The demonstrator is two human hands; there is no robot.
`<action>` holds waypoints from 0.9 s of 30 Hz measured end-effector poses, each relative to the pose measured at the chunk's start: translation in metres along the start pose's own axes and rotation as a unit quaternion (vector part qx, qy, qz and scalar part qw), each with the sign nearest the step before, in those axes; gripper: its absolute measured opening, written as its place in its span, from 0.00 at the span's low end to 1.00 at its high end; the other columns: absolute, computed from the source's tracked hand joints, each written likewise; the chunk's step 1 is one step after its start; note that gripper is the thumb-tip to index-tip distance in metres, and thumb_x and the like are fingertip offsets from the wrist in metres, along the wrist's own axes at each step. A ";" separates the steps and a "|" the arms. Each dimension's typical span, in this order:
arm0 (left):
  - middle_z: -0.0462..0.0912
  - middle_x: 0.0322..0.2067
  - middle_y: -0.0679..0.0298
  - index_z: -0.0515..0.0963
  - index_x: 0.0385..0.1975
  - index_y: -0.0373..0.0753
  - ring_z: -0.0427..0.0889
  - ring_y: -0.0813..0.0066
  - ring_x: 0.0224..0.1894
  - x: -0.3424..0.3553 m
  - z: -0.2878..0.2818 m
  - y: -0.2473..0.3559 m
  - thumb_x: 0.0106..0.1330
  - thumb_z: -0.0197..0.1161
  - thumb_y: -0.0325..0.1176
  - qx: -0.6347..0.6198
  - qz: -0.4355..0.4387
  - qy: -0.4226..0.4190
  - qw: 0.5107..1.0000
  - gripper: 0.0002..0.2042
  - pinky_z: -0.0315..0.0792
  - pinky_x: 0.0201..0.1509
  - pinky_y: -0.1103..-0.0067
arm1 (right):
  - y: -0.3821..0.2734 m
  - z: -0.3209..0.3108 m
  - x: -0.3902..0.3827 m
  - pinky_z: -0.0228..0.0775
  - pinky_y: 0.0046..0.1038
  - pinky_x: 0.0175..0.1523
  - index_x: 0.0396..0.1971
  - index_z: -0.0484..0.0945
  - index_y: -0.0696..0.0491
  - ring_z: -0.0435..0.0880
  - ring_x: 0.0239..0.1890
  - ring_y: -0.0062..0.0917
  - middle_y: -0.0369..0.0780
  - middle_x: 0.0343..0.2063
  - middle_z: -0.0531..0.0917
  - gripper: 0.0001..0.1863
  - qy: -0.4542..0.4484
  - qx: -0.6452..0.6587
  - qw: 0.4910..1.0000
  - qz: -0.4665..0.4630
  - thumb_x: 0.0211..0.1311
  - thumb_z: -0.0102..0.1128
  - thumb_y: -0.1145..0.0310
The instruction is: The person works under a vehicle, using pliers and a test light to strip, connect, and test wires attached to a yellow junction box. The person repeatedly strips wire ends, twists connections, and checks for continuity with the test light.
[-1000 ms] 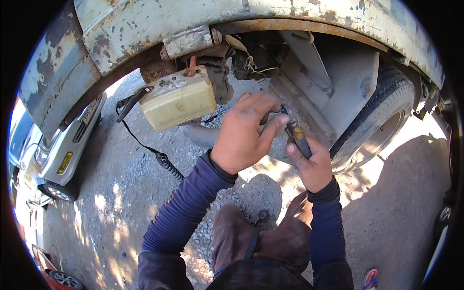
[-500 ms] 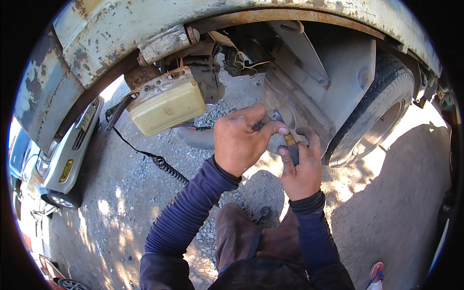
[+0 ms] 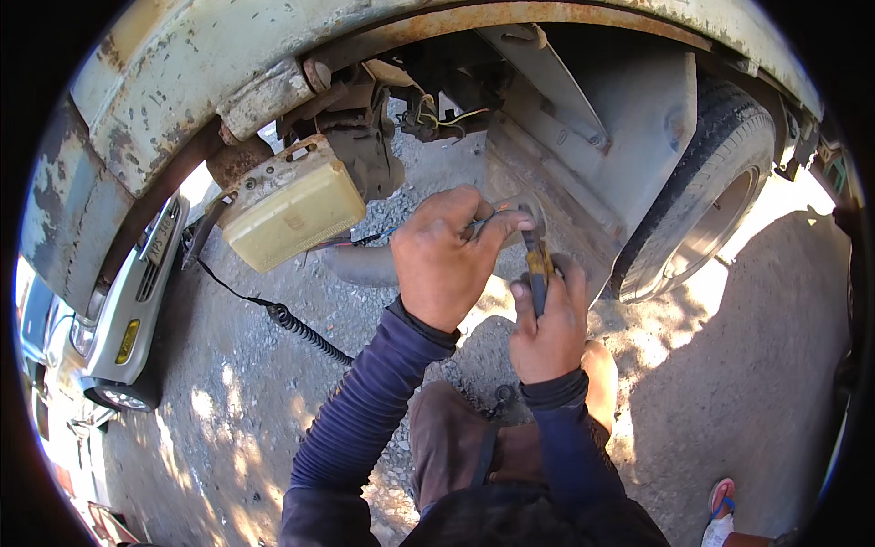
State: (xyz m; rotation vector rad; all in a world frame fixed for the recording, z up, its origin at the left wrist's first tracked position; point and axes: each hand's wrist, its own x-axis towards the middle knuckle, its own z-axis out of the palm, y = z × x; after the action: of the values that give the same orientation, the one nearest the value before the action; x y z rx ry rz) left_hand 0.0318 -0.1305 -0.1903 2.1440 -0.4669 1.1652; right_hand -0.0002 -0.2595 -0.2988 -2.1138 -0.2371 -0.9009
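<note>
Beneath the rusty vehicle body, my left hand (image 3: 439,260) is closed in a pinch on thin electrical wires (image 3: 367,240), which run out to its left. My right hand (image 3: 550,333) is wrapped round pliers (image 3: 537,269) with yellow and dark handles. The metal jaws of the pliers point away from me and are up against my left fingertips, where the wire ends are. Whether the jaws touch the wire, I cannot tell. To the left of my hands a pale yellowed rectangular lamp (image 3: 296,217) is fixed on a worn, rusty bracket.
A tyre (image 3: 702,210) stands at the right beside a metal panel (image 3: 629,128). A coiled black cable (image 3: 310,337) hangs at the left. Behind my hands runs a grey pipe (image 3: 360,267). A white car (image 3: 137,310) is parked left; a person's sandalled foot (image 3: 723,497) shows lower right.
My right hand has shifted slightly left, and the pliers now stand more upright, with their jaws at my left fingertips. The whole view has moved a little, and the foot is slightly farther into view.
</note>
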 end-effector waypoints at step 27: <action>0.86 0.37 0.45 0.86 0.39 0.33 0.85 0.44 0.40 0.056 0.019 -0.039 0.62 0.66 0.32 0.044 -0.066 0.034 0.996 0.10 0.78 0.48 0.63 | -0.001 0.039 0.194 0.78 0.43 0.47 0.37 0.87 0.55 0.85 0.39 0.49 0.51 0.34 0.87 0.10 -0.049 0.097 0.988 -0.107 0.59 0.68 0.65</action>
State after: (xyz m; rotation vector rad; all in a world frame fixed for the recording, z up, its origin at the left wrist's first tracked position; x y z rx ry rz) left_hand 0.0968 -0.1154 -0.1650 2.1654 -0.2447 1.2001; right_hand 0.1608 -0.2547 -0.1839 -1.9776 -0.5878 -0.8602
